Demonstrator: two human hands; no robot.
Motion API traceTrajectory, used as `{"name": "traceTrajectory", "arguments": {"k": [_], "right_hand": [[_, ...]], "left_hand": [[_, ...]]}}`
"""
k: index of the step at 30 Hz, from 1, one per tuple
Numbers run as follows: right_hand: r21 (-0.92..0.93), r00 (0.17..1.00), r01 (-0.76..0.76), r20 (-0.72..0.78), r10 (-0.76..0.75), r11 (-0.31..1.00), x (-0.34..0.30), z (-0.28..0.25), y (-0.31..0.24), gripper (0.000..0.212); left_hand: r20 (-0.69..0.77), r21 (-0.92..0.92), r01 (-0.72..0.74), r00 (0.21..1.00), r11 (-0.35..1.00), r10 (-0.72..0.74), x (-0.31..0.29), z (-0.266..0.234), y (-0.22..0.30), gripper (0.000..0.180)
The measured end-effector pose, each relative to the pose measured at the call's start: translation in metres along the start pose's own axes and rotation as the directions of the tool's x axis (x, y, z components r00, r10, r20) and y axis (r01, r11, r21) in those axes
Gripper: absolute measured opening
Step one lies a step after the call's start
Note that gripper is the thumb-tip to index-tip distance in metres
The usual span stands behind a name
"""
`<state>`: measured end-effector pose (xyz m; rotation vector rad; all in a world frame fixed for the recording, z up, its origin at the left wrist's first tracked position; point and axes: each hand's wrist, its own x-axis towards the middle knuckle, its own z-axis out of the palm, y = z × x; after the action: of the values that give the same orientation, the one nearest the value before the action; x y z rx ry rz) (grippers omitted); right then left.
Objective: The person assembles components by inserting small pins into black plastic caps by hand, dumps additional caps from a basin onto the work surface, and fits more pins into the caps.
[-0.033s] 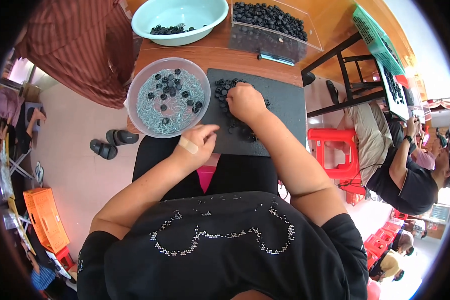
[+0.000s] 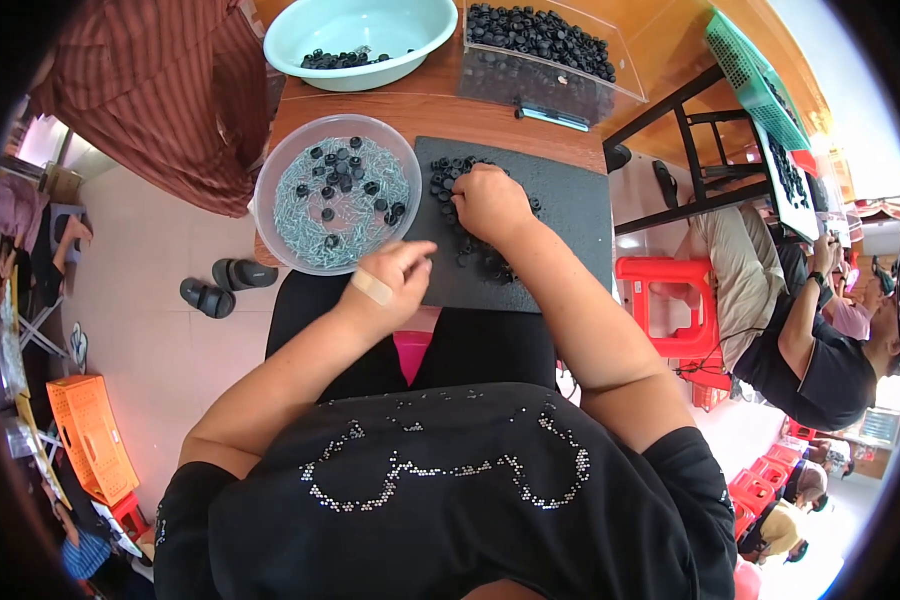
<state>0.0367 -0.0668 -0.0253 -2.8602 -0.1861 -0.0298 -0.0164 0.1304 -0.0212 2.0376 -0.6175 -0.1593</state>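
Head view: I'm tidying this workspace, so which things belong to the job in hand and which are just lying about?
Apparently in use:
Black pieces by the right hand
Dark mat beneath them
Round tub of metal pins, by the left hand

Apparently lying about:
Dark sandals
Orange crate

Basin (image 2: 320,25) with caps (image 2: 340,60) at the table's (image 2: 450,115) far left corner; box (image 2: 530,85) of caps at its far right; tub (image 2: 266,205) of screws (image 2: 300,225) and caps along its left edge; right of the tub, a mat (image 2: 575,220) with caps toward its left edge.
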Motion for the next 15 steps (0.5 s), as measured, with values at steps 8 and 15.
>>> {"name": "traceTrajectory", "arguments": {"k": [8, 15], "right_hand": [[-0.016, 0.996, -0.032, 0.078, 0.033, 0.999, -0.005, -0.004, -0.012, 0.015], [0.020, 0.997, -0.063, 0.035, 0.063, 0.998, -0.008, 0.005, -0.013, 0.014]], "left_hand": [[-0.063, 0.319, 0.190, 0.982, 0.929, -0.179, 0.053, -0.042, -0.040, 0.020], [-0.049, 0.414, 0.102, 0.995, 0.905, -0.090, 0.063, -0.026, -0.051, 0.014]]}}
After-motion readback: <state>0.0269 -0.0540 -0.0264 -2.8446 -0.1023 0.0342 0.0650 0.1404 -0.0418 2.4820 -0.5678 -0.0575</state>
